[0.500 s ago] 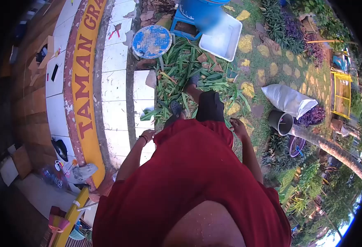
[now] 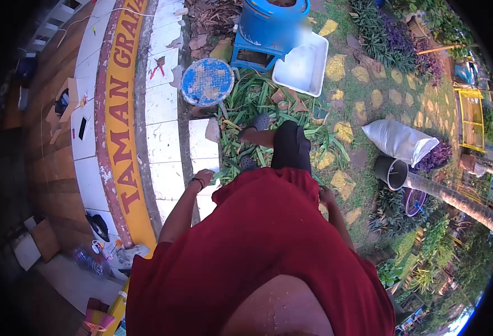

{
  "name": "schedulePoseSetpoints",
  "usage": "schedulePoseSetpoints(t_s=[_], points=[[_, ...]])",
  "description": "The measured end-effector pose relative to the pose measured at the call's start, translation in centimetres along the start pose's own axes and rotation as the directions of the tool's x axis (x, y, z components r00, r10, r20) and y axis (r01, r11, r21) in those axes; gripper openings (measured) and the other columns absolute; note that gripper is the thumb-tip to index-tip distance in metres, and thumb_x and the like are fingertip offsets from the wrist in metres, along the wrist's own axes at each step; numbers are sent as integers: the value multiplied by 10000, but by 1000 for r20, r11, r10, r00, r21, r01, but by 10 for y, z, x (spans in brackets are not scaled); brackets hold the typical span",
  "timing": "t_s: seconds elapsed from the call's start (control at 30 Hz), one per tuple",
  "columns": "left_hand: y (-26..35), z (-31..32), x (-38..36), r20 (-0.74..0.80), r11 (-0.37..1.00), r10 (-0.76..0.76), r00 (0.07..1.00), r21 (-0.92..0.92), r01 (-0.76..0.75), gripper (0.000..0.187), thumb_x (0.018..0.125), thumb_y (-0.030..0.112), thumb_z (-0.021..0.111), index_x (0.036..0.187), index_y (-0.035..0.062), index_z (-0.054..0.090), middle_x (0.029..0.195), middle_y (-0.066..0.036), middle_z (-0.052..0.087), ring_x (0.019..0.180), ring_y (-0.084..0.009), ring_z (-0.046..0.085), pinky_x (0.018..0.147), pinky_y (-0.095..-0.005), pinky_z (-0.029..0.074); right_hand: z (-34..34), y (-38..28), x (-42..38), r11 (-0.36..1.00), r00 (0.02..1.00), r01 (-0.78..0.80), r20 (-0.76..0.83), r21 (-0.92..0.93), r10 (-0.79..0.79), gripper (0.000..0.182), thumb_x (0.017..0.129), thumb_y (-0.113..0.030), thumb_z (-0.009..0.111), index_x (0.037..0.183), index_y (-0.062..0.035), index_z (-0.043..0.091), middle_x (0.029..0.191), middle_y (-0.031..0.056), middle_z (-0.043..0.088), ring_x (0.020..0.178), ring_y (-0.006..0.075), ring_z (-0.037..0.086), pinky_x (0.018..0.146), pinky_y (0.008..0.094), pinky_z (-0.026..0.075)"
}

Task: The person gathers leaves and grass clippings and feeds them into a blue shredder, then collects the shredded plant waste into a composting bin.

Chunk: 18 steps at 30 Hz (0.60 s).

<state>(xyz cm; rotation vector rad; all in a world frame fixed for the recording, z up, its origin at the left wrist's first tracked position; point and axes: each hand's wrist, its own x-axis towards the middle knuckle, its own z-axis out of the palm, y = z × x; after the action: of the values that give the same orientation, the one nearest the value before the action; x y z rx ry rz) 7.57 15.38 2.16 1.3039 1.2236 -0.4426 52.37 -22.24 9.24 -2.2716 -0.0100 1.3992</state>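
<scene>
The person in the red top is standing at the edge of a garden, looking straight down past their own chest. Their left hand (image 2: 204,176) is hanging by the hip, a dark band at the wrist, fingers loosely curled and holding nothing, just above the white tiled step (image 2: 168,148). Their right hand (image 2: 326,196) is showing only partly beside the red cloth on the other side; it is too hidden for me to tell whether it is open or closed, and nothing is visible in it.

Below the hands, a heap of long green leaves (image 2: 257,109) is lying spread over the ground, and the person's feet in dark sandals are standing among them, one foot (image 2: 256,127) stepping forward onto the pile. At the far edge of the leaves a round blue lid (image 2: 207,82), speckled with pale patches, is resting against the step. Just beyond it a blue drum (image 2: 271,22) is sitting on a blue stand, with a white rectangular tray (image 2: 301,68) leaning beside it.

Off to the right, well apart from the leaves, a white sack (image 2: 399,141) is lying on the grass, touching a dark bucket (image 2: 391,172). A yellow band with red lettering (image 2: 124,112) is curving along the step.
</scene>
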Motion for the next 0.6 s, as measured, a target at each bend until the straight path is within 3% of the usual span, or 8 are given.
schedulePoseSetpoints(t_s=[0.1, 0.2, 0.23, 0.33, 0.4, 0.47, 0.53, 0.6], points=[[22, -23, 21, -98, 997, -6, 995, 75, 13, 356, 927, 265, 491, 1155, 38, 643, 999, -115, 701, 940, -221, 653, 844, -328, 502, 17, 38, 56, 982, 977, 189, 99, -14, -187, 436, 912, -272, 621, 1237, 16, 585, 1101, 184, 682, 961, 261, 667, 790, 355, 526], [60, -46, 39, -31, 996, -72, 997, 52, 74, 364, 936, 259, 487, 1184, 30, 619, 1142, -116, 666, 1009, -234, 646, 890, -355, 497, 13, -26, 60, 999, 986, 32, 162, -20, -28, 458, 914, -298, 622, 1245, 16, 581, 1099, 182, 680, 963, 258, 666, 809, 349, 521], [74, -52, 48, 8, 976, -94, 996, -196, 94, 346, 978, 245, 451, 1273, 111, 573, 1129, -83, 673, 914, -199, 655, 744, -334, 512, 11, -48, 76, 991, 987, 112, 125, -79, -101, 413, 937, -287, 590, 1246, -15, 574, 1082, 102, 656, 809, 200, 656, 681, 351, 532], [163, -109, 63, 177, 928, -261, 949, -226, 297, 418, 981, 223, 398, 1390, 172, 465, 1260, -45, 615, 1038, -199, 626, 862, -382, 472, -15, -161, 117, 990, 988, 130, 80, 61, -134, 398, 950, -309, 575, 1229, -25, 585, 1066, 92, 655, 784, 191, 651, 640, 340, 522], [203, -159, 97, 99, 966, -13, 995, -258, 38, 444, 977, 249, 405, 1386, 88, 464, 1225, -101, 625, 1051, -218, 629, 815, -388, 497, -32, -256, 155, 955, 955, 297, 17, 10, -297, 420, 954, -340, 579, 1218, -13, 586, 1071, 101, 650, 817, 170, 641, 639, 326, 508], [288, -207, 119, -163, 943, -58, 985, -333, 1, 450, 966, 326, 436, 1326, 72, 526, 1186, -103, 637, 1050, -222, 625, 813, -365, 487, -44, -335, 224, 902, 902, 429, -78, 47, -425, 476, 950, -371, 589, 1247, 0, 573, 1103, 116, 646, 846, 158, 633, 681, 301, 500], [364, -251, 165, -293, 966, 175, 940, -135, -222, 498, 963, 417, 442, 1266, 42, 566, 1159, -122, 640, 1063, -226, 611, 858, -340, 464, -65, -444, 272, 827, 827, 545, -80, -137, -557, 498, 942, -383, 596, 1240, 16, 583, 1181, 195, 638, 1071, 307, 623, 954, 385, 462], [491, -286, 171, -281, 949, 276, 919, -70, -307, 517, 972, 438, 439, 1238, 14, 569, 1141, -142, 640, 1083, -240, 596, 927, -327, 433, -74, -575, 271, 799, 782, 593, -163, -99, -601, 553, 950, -416, 572, 1299, 12, 544, 1222, 240, 611, 1161, 350, 573, 1054, 399, 378]])
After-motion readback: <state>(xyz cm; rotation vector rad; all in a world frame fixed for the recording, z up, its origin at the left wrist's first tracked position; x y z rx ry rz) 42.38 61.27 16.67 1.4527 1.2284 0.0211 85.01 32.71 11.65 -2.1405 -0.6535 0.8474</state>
